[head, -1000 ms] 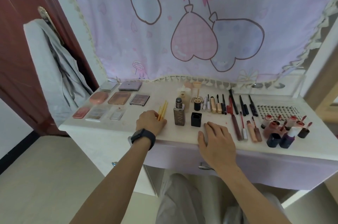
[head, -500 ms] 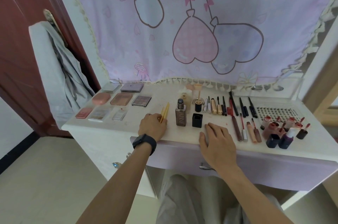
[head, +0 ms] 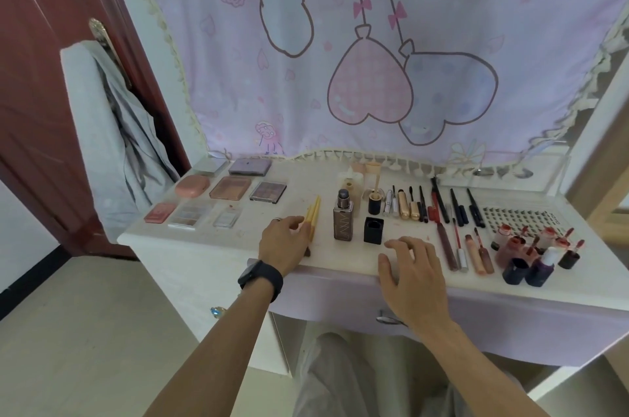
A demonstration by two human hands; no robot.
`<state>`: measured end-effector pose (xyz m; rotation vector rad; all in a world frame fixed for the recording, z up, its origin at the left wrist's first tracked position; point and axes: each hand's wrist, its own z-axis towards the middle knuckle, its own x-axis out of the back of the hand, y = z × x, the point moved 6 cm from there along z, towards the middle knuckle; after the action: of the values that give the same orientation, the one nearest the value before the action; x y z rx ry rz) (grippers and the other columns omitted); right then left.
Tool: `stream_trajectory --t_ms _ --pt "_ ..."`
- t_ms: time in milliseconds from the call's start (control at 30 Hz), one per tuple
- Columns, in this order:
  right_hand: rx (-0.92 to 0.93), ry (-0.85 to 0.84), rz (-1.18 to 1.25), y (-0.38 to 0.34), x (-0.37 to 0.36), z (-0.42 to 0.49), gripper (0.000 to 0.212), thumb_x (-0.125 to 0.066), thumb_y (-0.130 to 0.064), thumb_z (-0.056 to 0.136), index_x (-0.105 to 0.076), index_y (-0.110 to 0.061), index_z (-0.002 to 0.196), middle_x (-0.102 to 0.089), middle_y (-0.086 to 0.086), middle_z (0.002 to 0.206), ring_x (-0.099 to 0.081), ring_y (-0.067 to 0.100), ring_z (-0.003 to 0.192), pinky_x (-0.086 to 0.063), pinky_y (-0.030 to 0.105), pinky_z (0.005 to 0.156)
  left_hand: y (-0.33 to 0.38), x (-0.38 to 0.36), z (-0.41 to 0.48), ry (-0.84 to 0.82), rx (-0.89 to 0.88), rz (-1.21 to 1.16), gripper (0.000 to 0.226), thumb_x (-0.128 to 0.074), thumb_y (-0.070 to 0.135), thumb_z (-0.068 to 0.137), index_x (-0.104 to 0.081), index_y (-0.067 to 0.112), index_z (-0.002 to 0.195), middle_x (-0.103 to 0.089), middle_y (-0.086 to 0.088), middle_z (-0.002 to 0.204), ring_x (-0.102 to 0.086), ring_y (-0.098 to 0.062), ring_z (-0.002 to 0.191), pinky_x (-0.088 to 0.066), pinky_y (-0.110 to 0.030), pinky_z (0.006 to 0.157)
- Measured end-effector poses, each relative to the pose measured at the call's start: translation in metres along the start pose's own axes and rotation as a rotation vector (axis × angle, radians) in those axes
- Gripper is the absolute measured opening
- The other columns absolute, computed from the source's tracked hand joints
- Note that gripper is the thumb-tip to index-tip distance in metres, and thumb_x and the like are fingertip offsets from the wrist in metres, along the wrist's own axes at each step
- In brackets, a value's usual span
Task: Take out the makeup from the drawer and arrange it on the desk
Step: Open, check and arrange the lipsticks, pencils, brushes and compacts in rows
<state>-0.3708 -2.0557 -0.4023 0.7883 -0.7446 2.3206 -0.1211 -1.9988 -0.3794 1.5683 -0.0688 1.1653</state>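
Observation:
Makeup lies in rows on the white desk (head: 245,236). My left hand (head: 284,244), with a black watch on the wrist, grips the near ends of several yellow sticks (head: 313,217) that lie on the desk left of a brown foundation bottle (head: 343,222). My right hand (head: 413,266) rests flat on the desk's front edge, fingers spread, just in front of a black cap (head: 373,230). The purple drawer (head: 493,328) below is closed, its handle (head: 386,319) partly hidden by my right wrist.
Several palettes (head: 231,187) and compacts fill the desk's left part. Mascaras and pencils (head: 422,207), lip glosses (head: 471,251), small bottles (head: 539,254) and a studded sheet (head: 520,219) fill the right. A grey garment (head: 112,134) hangs on the door at left. A pink curtain (head: 374,59) hangs behind.
Both hands have stayed almost in place; my left hand still grips the yellow sticks. The view has tilted so the desk sits a little lower in frame.

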Motion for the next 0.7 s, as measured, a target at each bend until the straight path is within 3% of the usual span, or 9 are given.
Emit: stream_trajectory --t_ms 100,200,333,467,700 --pt "0.184 0.006 0.057 -0.022 -0.002 -0.007 0.021 -0.059 -0.027 0.091 -0.071 -0.012 0.102 -0.066 0.004 0.105 -0.058 0.021 0.100 -0.051 0.033 0.078 -0.008 0.013 0.000 0.025 -0.034 -0.016 0.030 -0.057 0.033 0.097 -0.065 0.024 0.124 -0.062 0.001 0.115 -0.061 -0.013 0.091 -0.044 -0.025 0.085" --pt "0.314 -0.086 0.038 -0.049 -0.019 -0.010 0.025 -0.059 -0.029 0.094 -0.070 -0.016 0.113 -0.067 0.000 0.114 -0.060 0.021 0.108 -0.053 0.034 0.087 -0.023 0.028 0.006 0.035 -0.043 0.025 0.029 -0.058 0.029 0.097 -0.064 0.025 0.125 -0.062 0.000 0.117 -0.059 -0.011 0.090 -0.040 -0.022 0.081" --pt "0.366 -0.132 -0.024 -0.068 -0.043 -0.005 0.035 -0.051 -0.035 0.099 -0.068 -0.017 0.123 -0.068 0.000 0.122 -0.061 0.021 0.114 -0.053 0.037 0.094 -0.041 0.047 0.024 0.061 -0.028 0.096 0.031 -0.059 0.028 0.095 -0.064 0.025 0.125 -0.062 -0.006 0.123 -0.058 -0.020 0.105 -0.046 -0.031 0.090" --pt "0.421 -0.101 -0.065 -0.067 -0.052 -0.009 0.037 -0.051 -0.035 0.101 -0.067 -0.015 0.128 -0.067 0.003 0.127 -0.062 0.023 0.115 -0.052 0.039 0.095 -0.041 0.054 0.046 0.070 -0.013 0.204 0.041 -0.059 0.030 0.094 -0.055 0.023 0.135 -0.046 -0.015 0.138 -0.044 -0.032 0.128 -0.040 -0.041 0.104" --pt "0.446 -0.046 -0.100 -0.064 -0.054 -0.017 0.043 -0.047 -0.039 0.104 -0.062 -0.015 0.136 -0.061 0.004 0.140 -0.057 0.023 0.130 -0.048 0.041 0.105 -0.029 0.037 0.092 -0.015 0.022 0.451 0.058 -0.053 0.046 0.093 -0.040 0.023 0.145 -0.036 -0.019 0.147 -0.032 -0.038 0.137 -0.042 -0.048 0.102"
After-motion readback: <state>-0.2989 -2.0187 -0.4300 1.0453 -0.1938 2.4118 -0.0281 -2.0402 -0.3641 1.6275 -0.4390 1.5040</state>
